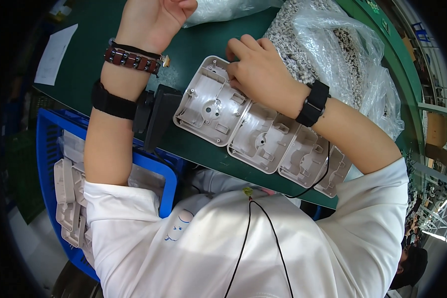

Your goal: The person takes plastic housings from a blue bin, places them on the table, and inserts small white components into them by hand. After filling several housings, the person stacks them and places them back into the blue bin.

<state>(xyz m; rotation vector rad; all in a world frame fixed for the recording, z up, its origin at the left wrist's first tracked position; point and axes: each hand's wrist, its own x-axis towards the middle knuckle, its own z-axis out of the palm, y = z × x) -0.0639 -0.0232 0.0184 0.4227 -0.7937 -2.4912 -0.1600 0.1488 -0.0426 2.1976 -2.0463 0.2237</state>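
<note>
Your right hand (260, 69) bends its fingers over the upper right of the leftmost plastic case (218, 107), mid-frame; whether they clamp anything, I can't make out. Your left hand (151, 20), cut off by the top edge, hides its grip too. Three more cases (303, 159) run toward the lower right on the green table (97, 54). A clear bag (377, 94) of small parts (293, 37) lies upper right.

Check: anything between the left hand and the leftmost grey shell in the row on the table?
Nothing visible: green tabletop shows between the left hand, partly cut off by the top edge, and the leftmost grey shell. The right hand overlaps that shell's upper right corner.
</note>
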